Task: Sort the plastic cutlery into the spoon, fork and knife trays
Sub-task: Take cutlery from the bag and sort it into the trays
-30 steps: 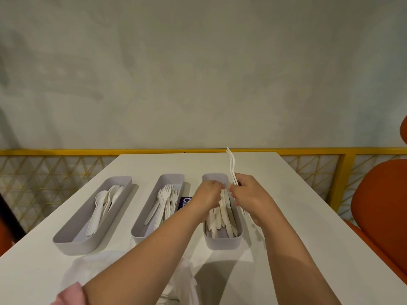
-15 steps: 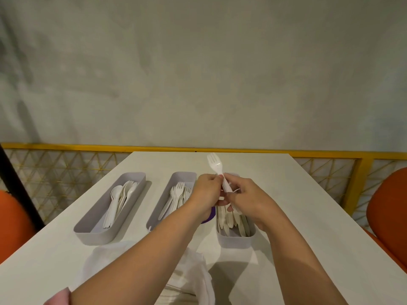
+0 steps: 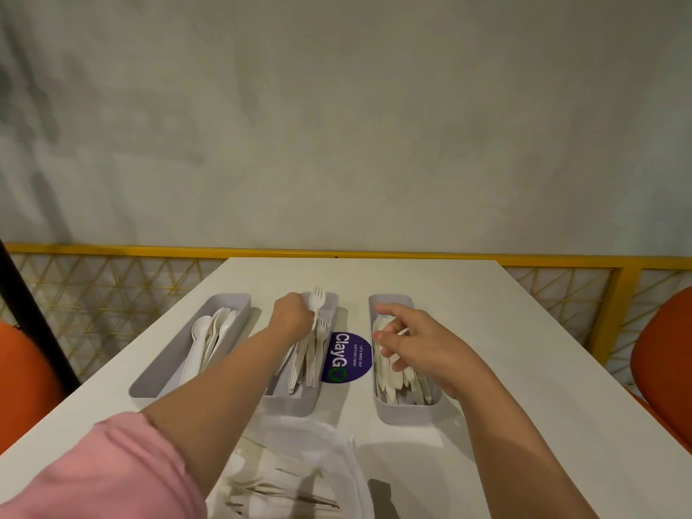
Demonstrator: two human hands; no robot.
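Observation:
Three grey trays stand side by side on the white table point(image 3: 486, 331). The spoon tray point(image 3: 157, 383) is on the left, the fork tray point(image 3: 292, 404) in the middle, the knife tray point(image 3: 404, 413) on the right. My left hand point(image 3: 294, 312) grips a white plastic fork point(image 3: 318, 298) by its handle, tines up, over the far end of the fork tray. My right hand point(image 3: 415, 342) hovers over the knife tray. Its fingers are loosely curled around a thin white knife point(image 3: 401, 331), mostly hidden by the hand.
A clear plastic bag point(image 3: 299, 473) with several unsorted pieces lies at the near edge, under my arms. A purple round sticker point(image 3: 346, 357) sits between the fork and knife trays. Orange chairs point(image 3: 662, 350) flank the table, and a yellow railing point(image 3: 614, 294) runs behind it.
My hands have separated. The left hand has carried the fork left, from above the knife tray to above the fork tray. The right hand has let go of the fork and stays over the knife tray.

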